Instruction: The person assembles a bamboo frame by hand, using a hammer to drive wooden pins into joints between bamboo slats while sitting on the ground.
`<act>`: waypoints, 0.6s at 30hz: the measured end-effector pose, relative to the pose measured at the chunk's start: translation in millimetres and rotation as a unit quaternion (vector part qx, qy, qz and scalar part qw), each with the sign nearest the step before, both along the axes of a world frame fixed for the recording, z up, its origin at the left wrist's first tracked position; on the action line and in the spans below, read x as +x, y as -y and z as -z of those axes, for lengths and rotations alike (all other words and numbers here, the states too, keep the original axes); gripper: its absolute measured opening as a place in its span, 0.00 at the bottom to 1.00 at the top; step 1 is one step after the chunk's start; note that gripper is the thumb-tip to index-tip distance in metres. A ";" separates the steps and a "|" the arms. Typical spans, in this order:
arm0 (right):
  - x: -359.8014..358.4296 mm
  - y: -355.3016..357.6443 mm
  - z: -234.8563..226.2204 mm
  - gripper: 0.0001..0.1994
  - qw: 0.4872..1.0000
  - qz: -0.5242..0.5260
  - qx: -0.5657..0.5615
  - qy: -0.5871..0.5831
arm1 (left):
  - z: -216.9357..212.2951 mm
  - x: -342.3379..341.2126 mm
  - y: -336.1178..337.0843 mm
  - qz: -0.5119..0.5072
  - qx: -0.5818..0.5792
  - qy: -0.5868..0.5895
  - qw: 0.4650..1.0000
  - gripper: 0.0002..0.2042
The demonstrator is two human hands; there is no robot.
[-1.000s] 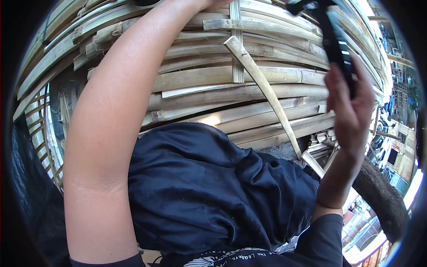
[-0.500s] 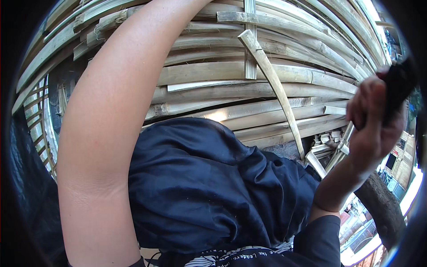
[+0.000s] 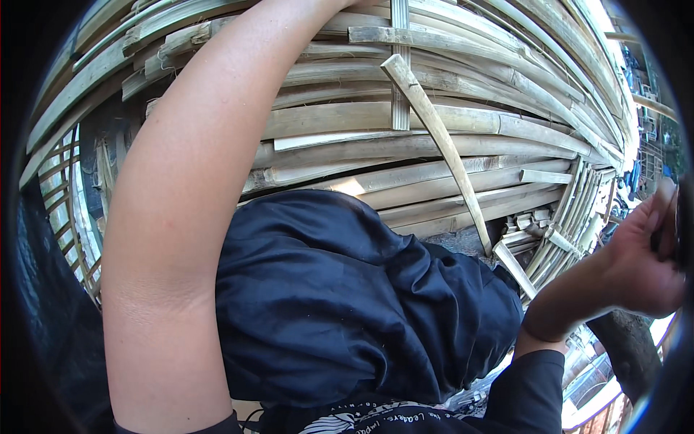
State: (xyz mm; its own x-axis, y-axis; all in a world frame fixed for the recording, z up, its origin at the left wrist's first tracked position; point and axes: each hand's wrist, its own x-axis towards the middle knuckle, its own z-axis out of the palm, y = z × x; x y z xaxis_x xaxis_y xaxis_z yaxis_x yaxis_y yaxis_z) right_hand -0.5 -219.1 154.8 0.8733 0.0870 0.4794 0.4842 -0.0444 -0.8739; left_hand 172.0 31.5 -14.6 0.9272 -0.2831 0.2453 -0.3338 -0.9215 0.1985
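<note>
My left arm (image 3: 184,181) reaches up along the left side, and its hand runs out past the top edge, so its fingers are hidden. At the far right, my right hand (image 3: 643,249) is closed, raised beside the bamboo. It grips a dark object (image 3: 679,228) mostly cut off by the dark rim; its kind does not show. In front of me lie long split bamboo strips (image 3: 434,145), side by side. A narrow bamboo slat (image 3: 441,137) leans across them, and a short upright strip (image 3: 400,94) crosses them near its top.
Dark fabric (image 3: 311,289) covers my lap. Short bamboo offcuts (image 3: 524,224) are heaped right of my knees, beside a bundle of bamboo strips (image 3: 578,217). A thick dark log (image 3: 629,354) stands at lower right. A lattice (image 3: 69,210) is at the left.
My right hand has swung outward to the right and lower, taking the dark object mostly out of view. My left arm has shifted slightly to the right.
</note>
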 end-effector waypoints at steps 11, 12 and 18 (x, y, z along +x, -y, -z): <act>-17.6 -23.2 2.5 0.17 0.999 -0.027 0.033 0.017 | -8.6 -2.4 -2.6 0.001 -0.006 -0.013 1.000 0.37; -16.8 -26.1 11.2 0.16 0.995 -0.029 0.057 0.075 | -6.4 -2.3 1.9 0.003 -0.002 -0.014 1.000 0.37; -16.8 -40.5 77.2 0.14 0.911 0.249 -0.325 -0.038 | 5.5 0.6 -15.6 -0.007 -0.003 -0.008 1.000 0.37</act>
State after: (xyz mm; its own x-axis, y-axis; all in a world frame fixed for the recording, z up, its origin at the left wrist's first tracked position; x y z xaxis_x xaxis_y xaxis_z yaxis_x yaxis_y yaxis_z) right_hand -17.3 -178.7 77.6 0.9107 -0.0851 0.4043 0.2015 -0.7627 -0.6146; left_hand 172.7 47.1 -20.0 0.9349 -0.2682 0.2325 -0.3173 -0.9250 0.2089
